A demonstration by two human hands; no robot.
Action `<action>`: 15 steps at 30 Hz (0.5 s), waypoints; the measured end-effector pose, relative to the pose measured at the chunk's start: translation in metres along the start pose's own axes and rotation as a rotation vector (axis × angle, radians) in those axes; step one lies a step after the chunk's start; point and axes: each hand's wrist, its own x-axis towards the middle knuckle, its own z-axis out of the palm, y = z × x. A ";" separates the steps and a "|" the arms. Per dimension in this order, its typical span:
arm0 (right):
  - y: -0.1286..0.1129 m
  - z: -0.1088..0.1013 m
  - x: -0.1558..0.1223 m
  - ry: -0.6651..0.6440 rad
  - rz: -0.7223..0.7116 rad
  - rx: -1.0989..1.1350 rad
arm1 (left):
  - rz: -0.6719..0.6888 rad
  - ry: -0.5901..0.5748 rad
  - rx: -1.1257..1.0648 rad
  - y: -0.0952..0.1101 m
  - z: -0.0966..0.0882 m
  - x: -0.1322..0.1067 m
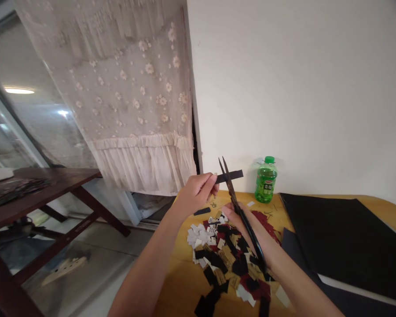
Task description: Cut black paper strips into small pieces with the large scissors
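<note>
Between the thumb and fingers of my left hand (pixel 201 189) is one end of a narrow black strip of paper (pixel 236 174), its free end pointing right. My right hand (pixel 242 218) grips a pair of dark scissors (pixel 238 209), whose blades point up and lie across the strip, slightly parted at the tips. Whether the strip sits between the blades I cannot tell. Below both hands spreads a pile of cut paper pieces (pixel 227 255) in black, white, brown and dark red. Another black strip (pixel 202 211) lies on the table left of the pile.
A green bottle (pixel 265 180) stands by the wall at the back of the wooden table (pixel 181 273). Large black sheets (pixel 346 242) cover its right side. Leftward are a lace curtain (pixel 141 105) and a dark wooden table (pixel 69 176) with things on it.
</note>
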 end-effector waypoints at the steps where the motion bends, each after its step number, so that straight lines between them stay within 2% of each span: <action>1: -0.001 0.000 0.000 0.004 0.008 -0.006 | -0.010 -0.008 -0.021 -0.001 0.000 0.000; 15: -0.007 -0.001 -0.004 -0.006 0.035 0.004 | -0.038 -0.055 -0.177 0.001 -0.006 0.000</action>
